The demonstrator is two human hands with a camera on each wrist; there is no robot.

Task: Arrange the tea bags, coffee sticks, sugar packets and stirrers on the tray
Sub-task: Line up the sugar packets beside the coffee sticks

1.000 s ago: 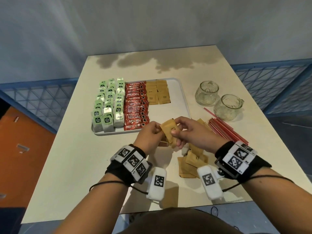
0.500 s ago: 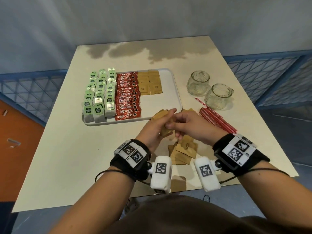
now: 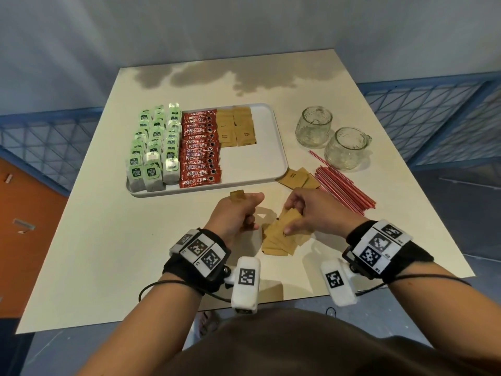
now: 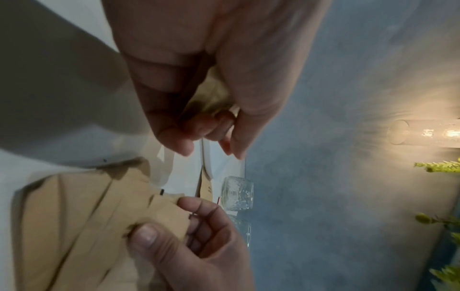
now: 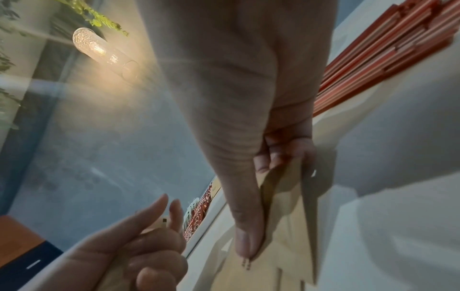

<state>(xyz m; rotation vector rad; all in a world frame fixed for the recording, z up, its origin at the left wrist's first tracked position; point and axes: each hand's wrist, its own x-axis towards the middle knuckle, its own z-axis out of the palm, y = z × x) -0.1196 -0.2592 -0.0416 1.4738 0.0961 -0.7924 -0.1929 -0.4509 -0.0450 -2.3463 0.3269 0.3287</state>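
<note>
A white tray [image 3: 273, 147] holds rows of green tea bags [image 3: 154, 147], red coffee sticks [image 3: 200, 150] and brown sugar packets [image 3: 235, 128] at its far end. In front of the tray, my left hand [image 3: 241, 213] grips a few sugar packets, and a corner of one [image 3: 237, 196] pokes out above the fist. My right hand [image 3: 291, 218] pinches one packet [image 4: 169, 214] between thumb [image 5: 246, 236] and fingers, on top of the loose pile of sugar packets [image 3: 279, 240]. Red stirrers [image 3: 344, 188] lie in a bundle right of the hands.
Two glass mugs [image 3: 314, 126] [image 3: 344, 147] stand right of the tray. A few more sugar packets [image 3: 295, 177] lie between the tray's near right corner and the stirrers. The tray's right half is bare. The table's near edge [image 3: 271, 299] runs just behind my wrists.
My hands have parted. The left one kept its sugar packets and drew left. The right one dropped onto the loose pile and pinched another packet.
</note>
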